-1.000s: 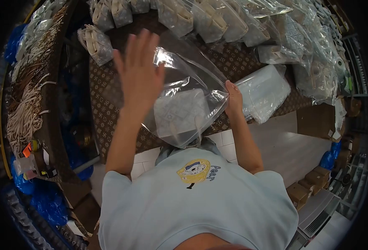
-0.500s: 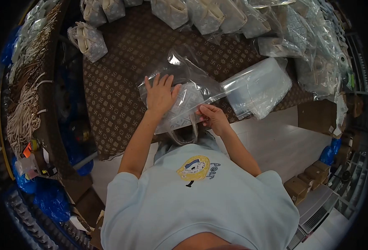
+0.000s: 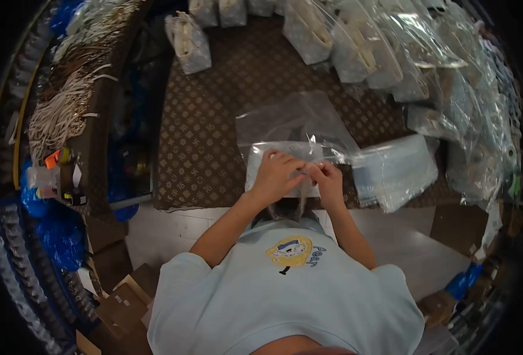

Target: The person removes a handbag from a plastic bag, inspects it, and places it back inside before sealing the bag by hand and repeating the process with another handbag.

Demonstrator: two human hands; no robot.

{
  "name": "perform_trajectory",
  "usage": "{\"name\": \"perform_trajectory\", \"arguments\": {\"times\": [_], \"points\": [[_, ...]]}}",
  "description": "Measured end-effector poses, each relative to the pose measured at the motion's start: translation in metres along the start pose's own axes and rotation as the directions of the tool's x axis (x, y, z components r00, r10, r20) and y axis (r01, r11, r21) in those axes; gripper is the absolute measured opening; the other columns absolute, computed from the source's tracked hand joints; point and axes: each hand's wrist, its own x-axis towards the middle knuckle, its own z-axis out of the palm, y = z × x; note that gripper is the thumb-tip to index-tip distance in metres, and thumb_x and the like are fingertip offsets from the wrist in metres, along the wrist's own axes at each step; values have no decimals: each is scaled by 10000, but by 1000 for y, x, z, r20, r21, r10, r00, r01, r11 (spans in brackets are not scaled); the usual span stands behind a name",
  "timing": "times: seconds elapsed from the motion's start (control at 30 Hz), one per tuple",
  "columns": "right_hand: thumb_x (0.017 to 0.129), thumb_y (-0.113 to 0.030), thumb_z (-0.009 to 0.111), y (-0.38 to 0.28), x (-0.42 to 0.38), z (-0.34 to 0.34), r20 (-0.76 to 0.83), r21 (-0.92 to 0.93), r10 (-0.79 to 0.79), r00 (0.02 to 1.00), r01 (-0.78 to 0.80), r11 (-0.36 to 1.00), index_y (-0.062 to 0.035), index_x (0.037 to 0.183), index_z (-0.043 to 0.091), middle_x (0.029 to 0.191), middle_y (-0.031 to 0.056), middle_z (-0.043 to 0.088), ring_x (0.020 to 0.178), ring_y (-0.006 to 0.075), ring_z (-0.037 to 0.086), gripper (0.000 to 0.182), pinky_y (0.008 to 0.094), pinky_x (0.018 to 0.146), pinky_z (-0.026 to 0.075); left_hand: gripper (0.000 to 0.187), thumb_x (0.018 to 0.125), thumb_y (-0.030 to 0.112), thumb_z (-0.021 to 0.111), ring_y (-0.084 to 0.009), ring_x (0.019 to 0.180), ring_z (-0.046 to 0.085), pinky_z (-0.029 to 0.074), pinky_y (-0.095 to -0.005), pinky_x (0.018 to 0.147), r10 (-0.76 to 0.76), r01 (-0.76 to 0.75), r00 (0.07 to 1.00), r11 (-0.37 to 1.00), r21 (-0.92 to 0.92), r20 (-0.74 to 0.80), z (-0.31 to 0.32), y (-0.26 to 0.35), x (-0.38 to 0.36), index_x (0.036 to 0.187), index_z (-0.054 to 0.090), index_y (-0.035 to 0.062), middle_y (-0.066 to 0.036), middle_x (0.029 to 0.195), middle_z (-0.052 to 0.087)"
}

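Note:
A clear plastic bag (image 3: pixel 294 121) with a pale patterned pouch (image 3: pixel 260 160) inside lies on the brown patterned tabletop (image 3: pixel 205 136) near its front edge. My left hand (image 3: pixel 277 175) and my right hand (image 3: pixel 327 179) are side by side on the bag's near end, both pinching the plastic over the pouch. The pouch's strap hangs down below my hands, partly hidden by them.
A stack of empty clear bags (image 3: pixel 396 170) lies just right of my hands. Several bagged pale pouches (image 3: pixel 356 50) crowd the table's back and right side; one (image 3: pixel 189 40) stands at back left. A rack of cords and straps (image 3: pixel 66 106) is on the left, cardboard boxes (image 3: pixel 122 296) on the floor.
My left hand came down from raised above the bag onto it, then drew toward the near end. My right hand moved in beside it, and both now pinch the bag's near edge.

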Motion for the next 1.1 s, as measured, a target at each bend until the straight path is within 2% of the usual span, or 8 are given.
{"name": "perform_trajectory", "arguments": {"times": [0.07, 0.13, 0.27, 0.33, 0.57, 0.67, 0.97, 1.1], "points": [[849, -129, 647, -7, -1, 3, 19, -109, -6, 1000, 8, 994, -56, 733, 574, 660, -32, 529, 582, 42, 454, 155, 208, 530, 370, 152, 814, 270, 642, -222, 857, 581, 326, -400, 939, -125, 136, 990, 967, -217, 61, -5, -5, 2, 856, 683, 130, -44, 802, 644], [845, -122, 645, -8, 0, 4, 28, -181, -30, 999, 35, 983, -52, 732, 574, 646, -34, 522, 569, 43, 452, 151, 210, 521, 368, 143, 828, 262, 624, -213, 818, 581, 337, -381, 925, -52, 41, 997, 983, -182, -57, 1, -17, -3, 846, 687, 134, -43, 796, 643], [846, -118, 651, -5, 2, 5, 70, -149, -72, 995, 82, 985, -51, 734, 576, 621, -38, 510, 536, 45, 441, 151, 212, 502, 359, 112, 821, 215, 612, -198, 801, 576, 346, -394, 936, -45, 42, 998, 996, -79, -40, -5, -14, -1, 843, 680, 129, -21, 778, 631], [841, -136, 674, 2, 4, 2, 35, -21, -68, 997, 68, 997, -30, 742, 611, 620, -36, 523, 542, 34, 440, 158, 200, 487, 343, 95, 788, 181, 623, -186, 810, 573, 333, -414, 973, 190, -169, 973, 973, 156, -127, -7, -10, -2, 843, 674, 122, -4, 774, 621], [862, -145, 649, 3, 2, 11, 103, -86, -117, 988, 126, 988, -22, 791, 613, 664, -11, 560, 569, 41, 487, 146, 199, 517, 380, 168, 752, 131, 632, -190, 879, 564, 334, -427, 980, 135, -107, 961, 986, 126, -242, 12, -20, -10, 915, 666, 112, -12, 828, 615], [883, -147, 615, -4, -1, 19, -1, -139, 19, 1000, -19, 990, -15, 859, 622, 750, 19, 614, 650, 67, 568, 134, 205, 574, 444, 221, 762, 129, 643, -184, 849, 566, 344, -420, 968, 186, -138, 947, 971, 193, -260, 10, -16, -13, 981, 664, 115, -7, 815, 608], [879, -133, 612, 3, 0, 10, 104, -308, -10, 995, 42, 950, -2, 923, 639, 839, 44, 654, 701, 91, 609, 141, 228, 632, 495, 88, 802, 123, 593, -193, 839, 564, 346, -387, 919, 105, -83, 975, 990, 118, -197, 0, -12, -15, 864, 651, 98, -14, 777, 611], [862, -105, 622, -2, -3, 13, 55, -190, 53, 997, -41, 981, 3, 926, 647, 840, 48, 657, 701, 91, 608, 128, 226, 636, 505, 77, 804, 129, 588, -195, 837, 560, 338, -384, 921, 106, -86, 970, 991, 100, -217, 11, -18, -16, 848, 647, 109, -9, 782, 615]]}}
